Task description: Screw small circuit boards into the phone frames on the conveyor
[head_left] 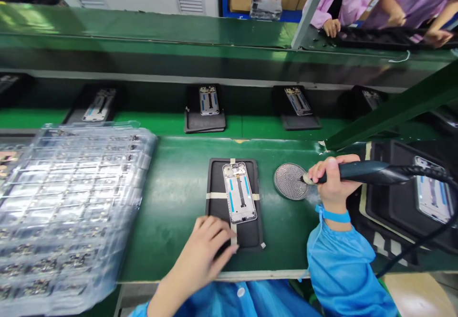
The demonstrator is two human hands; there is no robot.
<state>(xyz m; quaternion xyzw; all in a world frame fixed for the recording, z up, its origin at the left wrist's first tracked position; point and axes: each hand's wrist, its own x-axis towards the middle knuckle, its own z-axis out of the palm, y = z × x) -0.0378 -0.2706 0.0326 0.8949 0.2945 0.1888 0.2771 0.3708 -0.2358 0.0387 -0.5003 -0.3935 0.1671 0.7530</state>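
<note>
Green bench [171, 197] takes up most of the shot; stacked clear trays [67, 207] sit far left of the black jig [218, 197]; the phone frame [239, 192] lies in that jig, dead centre; round screw dish [290, 181] just right of it. Left hand [203, 252] rests flat, fingers loosely spread, on the jig's near left corner, just short of the frame; right hand [331, 183] is wrapped around the electric screwdriver [358, 173], tip at the dish. My guess: the jig could slide if that left hand eases off, and the dangling cable might drag the driver sideways.
</note>
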